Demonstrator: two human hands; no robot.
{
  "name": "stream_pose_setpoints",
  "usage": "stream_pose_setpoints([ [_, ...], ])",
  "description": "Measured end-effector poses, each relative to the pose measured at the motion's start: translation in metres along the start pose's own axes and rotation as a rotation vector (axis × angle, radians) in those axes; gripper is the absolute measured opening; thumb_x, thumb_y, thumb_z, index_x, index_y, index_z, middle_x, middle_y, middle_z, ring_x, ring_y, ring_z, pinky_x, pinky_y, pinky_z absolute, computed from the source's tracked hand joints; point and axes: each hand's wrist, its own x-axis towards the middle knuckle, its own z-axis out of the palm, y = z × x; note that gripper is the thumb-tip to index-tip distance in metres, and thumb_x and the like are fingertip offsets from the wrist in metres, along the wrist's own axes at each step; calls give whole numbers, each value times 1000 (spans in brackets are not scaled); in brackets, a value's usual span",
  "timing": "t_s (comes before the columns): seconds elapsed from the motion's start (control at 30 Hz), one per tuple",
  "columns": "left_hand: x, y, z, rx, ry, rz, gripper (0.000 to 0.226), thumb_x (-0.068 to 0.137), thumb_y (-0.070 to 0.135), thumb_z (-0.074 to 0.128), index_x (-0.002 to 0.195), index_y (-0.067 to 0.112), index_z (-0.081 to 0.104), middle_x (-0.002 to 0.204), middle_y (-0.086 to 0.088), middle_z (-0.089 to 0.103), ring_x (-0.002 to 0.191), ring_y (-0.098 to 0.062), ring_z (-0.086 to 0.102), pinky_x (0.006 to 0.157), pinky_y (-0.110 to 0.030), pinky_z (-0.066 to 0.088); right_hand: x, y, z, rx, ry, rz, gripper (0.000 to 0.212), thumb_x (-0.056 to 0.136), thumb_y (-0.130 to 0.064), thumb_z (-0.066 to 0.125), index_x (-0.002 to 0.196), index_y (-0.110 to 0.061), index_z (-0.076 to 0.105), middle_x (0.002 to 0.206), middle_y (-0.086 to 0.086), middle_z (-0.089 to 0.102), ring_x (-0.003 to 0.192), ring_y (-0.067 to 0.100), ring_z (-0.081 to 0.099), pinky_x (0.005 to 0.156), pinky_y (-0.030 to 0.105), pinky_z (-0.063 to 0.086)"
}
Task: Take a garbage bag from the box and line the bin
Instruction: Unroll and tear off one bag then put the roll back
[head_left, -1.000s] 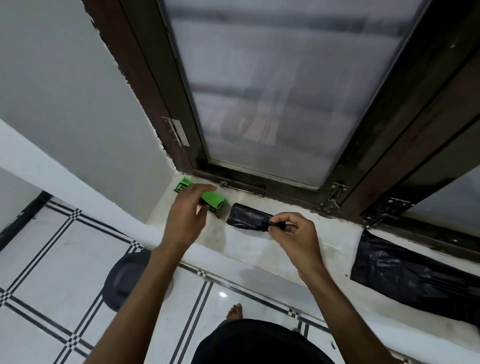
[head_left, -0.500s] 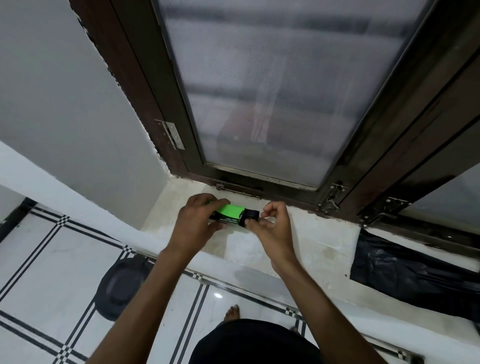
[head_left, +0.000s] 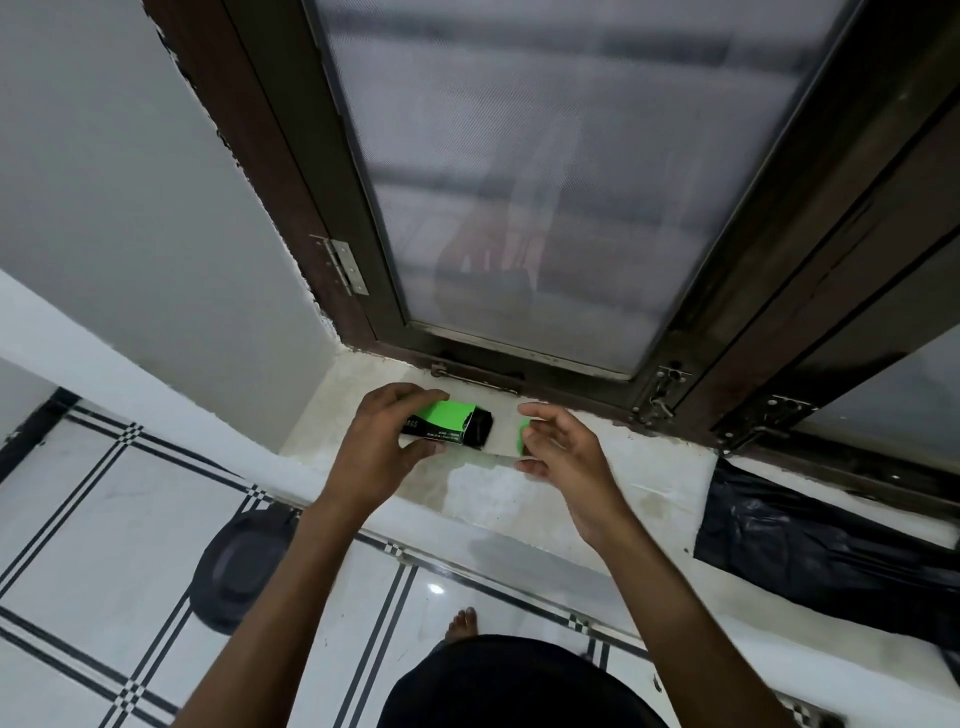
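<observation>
— Gripping anything, the left hand (head_left: 376, 452)?

— It is clamping a small green cardboard box (head_left: 441, 423), fingers curling over the top and thumb pressing the near side. A roll of black bags (head_left: 479, 427), glossy and crinkled, is poking out of the open right end.

— And the right hand (head_left: 563, 452)?

— It is hovering just beside that open end, fingers spread apart and slightly bent, holding nothing that I can make out. A small green scrap (head_left: 523, 435), perhaps the box flap, is showing behind its fingertips; whether they are touching it, I cannot tell.

— Where is all this sitting?

— The box is resting on a pale, smooth stone window ledge (head_left: 498, 488), under a dark wooden frame with frosted glass (head_left: 571, 182). Well to the right, a flat black plastic bag (head_left: 831, 556) is lying along the ledge, wrinkled and shiny.

— The bin?

— A round dark bin (head_left: 241, 566) is standing on the white tiled floor (head_left: 104, 519), down to the left, well apart from the box.
</observation>
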Motion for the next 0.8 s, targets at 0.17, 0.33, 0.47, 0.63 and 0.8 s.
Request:
stream_pose_setpoints([
  [0.17, -4, 8, 3, 30, 3, 37, 63, 70, 21, 86, 128, 26, 64, 123, -2, 61, 116, -25, 51, 96, -33, 44, -1, -5, 10, 110, -90, -12, 21, 92, -3, 66, 112, -7, 68, 96, 7, 66, 82, 18, 70, 81, 33, 60],
  [0.33, -8, 20, 8, 112, 14, 77, 61, 68, 22, 88, 125, 24, 67, 120, -4, 64, 112, -25, 55, 90, -34, 47, 2, -5, 29, -32, 14, -16, 27, 87, 5, 68, 110, -7, 59, 94, 14, 64, 82, 13, 69, 67, 25, 60],
  [0.47, -10, 19, 11, 171, 14, 51, 62, 68, 25, 88, 126, 27, 66, 121, -2, 64, 114, -26, 55, 88, -39, 51, 2, 1, 39, -112, 66, -38, 36, 83, 6, 71, 109, -13, 54, 92, 8, 67, 84, 10, 68, 65, 22, 59],
  [0.63, -11, 14, 10, 279, 17, 3, 64, 64, 21, 89, 123, 27, 66, 119, -3, 64, 116, -30, 55, 88, -47, 50, 2, 4, 44, -98, 15, -8, 38, 89, 4, 66, 117, -19, 54, 98, 5, 71, 92, 11, 71, 71, 21, 59],
  [0.8, -9, 0, 6, 352, 38, -49, 72, 59, 17, 92, 125, 23, 65, 121, -10, 64, 120, -38, 55, 99, -55, 43, -10, 5, 39, -87, -105, 39, 34, 94, 1, 58, 122, -18, 58, 105, 9, 73, 101, 21, 70, 80, 23, 59],
])
